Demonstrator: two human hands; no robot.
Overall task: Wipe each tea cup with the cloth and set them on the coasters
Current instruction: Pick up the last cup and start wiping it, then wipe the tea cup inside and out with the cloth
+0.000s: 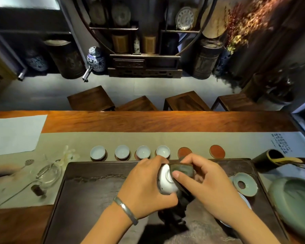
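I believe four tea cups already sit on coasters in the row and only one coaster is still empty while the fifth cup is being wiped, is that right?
Not quite: two coasters are empty, not one. The head view shows four tea cups on coasters, then two bare red coasters at the row's right end. The left hand holds the fifth cup while the right hand wipes it with the dark cloth.

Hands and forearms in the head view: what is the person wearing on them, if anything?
Both forearms are bare, with no sleeves showing up to the frame edge. The left hand has a plain silver-coloured bangle around its wrist. The right hand shows no gloves, watch or rings on the visible side.
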